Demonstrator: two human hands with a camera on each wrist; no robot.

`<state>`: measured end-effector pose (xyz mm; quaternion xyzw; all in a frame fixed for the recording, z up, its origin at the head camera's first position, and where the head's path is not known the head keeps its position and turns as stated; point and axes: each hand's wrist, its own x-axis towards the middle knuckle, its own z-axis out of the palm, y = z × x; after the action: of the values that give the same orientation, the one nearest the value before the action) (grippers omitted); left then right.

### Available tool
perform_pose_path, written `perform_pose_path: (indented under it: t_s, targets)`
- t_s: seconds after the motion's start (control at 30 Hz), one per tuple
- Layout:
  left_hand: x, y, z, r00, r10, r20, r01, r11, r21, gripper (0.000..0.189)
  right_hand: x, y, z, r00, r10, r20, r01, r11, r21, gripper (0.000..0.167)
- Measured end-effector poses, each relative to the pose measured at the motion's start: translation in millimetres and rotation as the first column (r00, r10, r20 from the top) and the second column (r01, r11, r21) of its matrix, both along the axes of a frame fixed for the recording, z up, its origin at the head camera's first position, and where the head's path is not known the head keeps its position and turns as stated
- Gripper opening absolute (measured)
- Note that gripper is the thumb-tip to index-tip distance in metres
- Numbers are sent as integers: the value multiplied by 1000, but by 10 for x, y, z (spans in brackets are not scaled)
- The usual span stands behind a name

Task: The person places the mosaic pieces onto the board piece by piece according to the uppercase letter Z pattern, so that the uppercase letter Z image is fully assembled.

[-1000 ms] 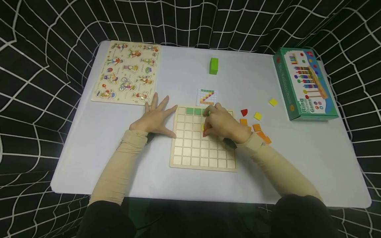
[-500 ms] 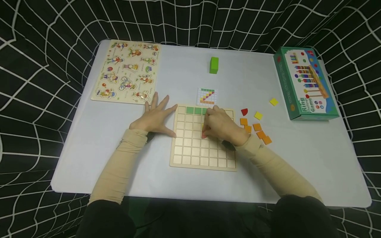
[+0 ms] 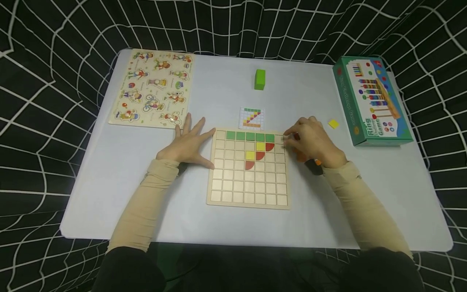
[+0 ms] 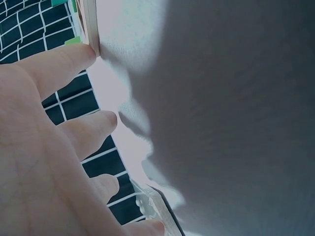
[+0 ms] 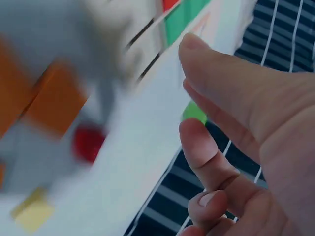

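Note:
My left hand lies spread at the left side of a wooden grid board, its thumb and forefinger touching the edge. The left wrist view has the forefinger at the board's corner. Green tiles line most of the top row. Below them sit two yellow tiles and three red quarter-round tiles on a diagonal. My right hand hovers beside the board's right edge, over loose orange tiles. In the right wrist view its thumb and fingers stand apart with nothing between them.
A small pattern card lies behind the board, with a green block farther back. A picture puzzle board is at back left, a game box at back right. Loose yellow and red tiles lie near the right hand.
The right hand has let go of a red quarter-round tile, which now lies in a board cell, and has moved right to the loose tiles. The left hand has stayed at the board's edge.

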<state>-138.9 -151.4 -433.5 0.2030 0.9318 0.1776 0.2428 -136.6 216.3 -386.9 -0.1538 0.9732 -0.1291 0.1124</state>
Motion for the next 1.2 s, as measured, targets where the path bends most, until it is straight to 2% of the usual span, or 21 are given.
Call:
perform_pose_path:
  t_s: [0.13,0.33,0.4,0.5,0.63,0.73,0.87,1.0,1.2]
  targets:
    - [1,-2,-3,1000,-2,2,2,1000,-5,123,-1,272,-7,996,-88,8,87,995,54,33]
    - [12,-8,-9,1000,3,1,-3,1000,-2,123,51,584,-84,974,-220,-55,224,971,79,36]
    - [17,-12,-12,1000,5,2,-5,1000,-2,122,60,649,-120,968,-242,-64,247,965,93,35]
    - [23,-14,-16,1000,6,5,-6,1000,-1,122,65,716,-164,967,-252,-22,253,961,112,35]
    - [21,-9,-16,1000,5,1,-5,1000,0,123,59,758,-197,957,-289,29,287,956,64,35]
    - [11,-8,-23,1000,4,-5,-4,1000,0,123,41,754,-179,950,-310,13,311,951,-7,30]
    - [1,-13,-27,1000,3,-10,-3,1000,-2,124,19,631,-104,956,-294,-11,291,950,-109,28]
    - [-1,-15,-24,1000,2,-15,-2,1000,-5,123,26,321,-11,966,-257,40,260,945,-199,28]
    - [10,-5,-6,1000,-3,-10,3,1000,-11,124,43,-243,30,984,-111,136,138,968,-208,22]
